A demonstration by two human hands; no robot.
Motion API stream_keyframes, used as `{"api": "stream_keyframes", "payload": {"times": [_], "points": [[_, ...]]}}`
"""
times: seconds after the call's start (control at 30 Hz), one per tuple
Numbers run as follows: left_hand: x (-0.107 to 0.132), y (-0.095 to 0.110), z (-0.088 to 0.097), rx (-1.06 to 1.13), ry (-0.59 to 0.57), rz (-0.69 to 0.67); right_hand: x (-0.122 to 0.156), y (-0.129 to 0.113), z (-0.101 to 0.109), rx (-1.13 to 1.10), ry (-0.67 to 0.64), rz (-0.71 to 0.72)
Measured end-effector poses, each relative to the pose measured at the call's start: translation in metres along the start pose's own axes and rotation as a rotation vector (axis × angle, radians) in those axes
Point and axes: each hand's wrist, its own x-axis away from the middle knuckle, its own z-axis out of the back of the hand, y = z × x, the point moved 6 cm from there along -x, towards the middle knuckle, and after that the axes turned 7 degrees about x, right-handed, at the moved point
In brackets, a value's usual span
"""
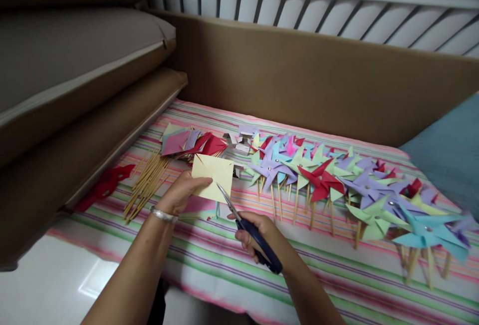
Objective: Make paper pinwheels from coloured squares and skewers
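My left hand (pixel 184 191) pinches a pale yellow paper square (pixel 217 165) by its left edge, thumb on top. Slits run in from some of its corners. My right hand (pixel 254 230) grips scissors (pixel 262 245) with dark blue handles. Their metal blades point up and left, with the tips over the paper near its middle. Whether the blades touch the paper I cannot tell. Below the square, a pink paper sheet (pixel 200 205) lies on the striped cloth (pixel 209 250).
Finished paper pinwheels (pixel 322 177) on sticks spread across the right side. At left lie wooden sticks (pixel 147 180), a pile of coloured papers (pixel 187 141) and a red item (pixel 107 182). Small opened boxes (pixel 239 143) sit behind the square. Stacked brown cushions (pixel 93 110) rise at left; a blue cushion (pixel 445 150) stands at right.
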Motion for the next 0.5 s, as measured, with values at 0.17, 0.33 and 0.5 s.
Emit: {"api": "stream_keyframes", "payload": {"times": [0.17,0.33,0.5], "points": [[0.0002,0.0,0.0002,-0.027,0.01,-0.001,-0.0017,0.0016,-0.0003,-0.017,-0.007,-0.011],[0.0009,0.0007,-0.0001,-0.023,-0.001,-0.011,-0.0025,0.0022,-0.0009,-0.033,0.015,-0.006],[0.001,0.0008,-0.0004,0.005,-0.001,-0.015,-0.002,0.0024,-0.001,-0.016,0.007,-0.006]]}}
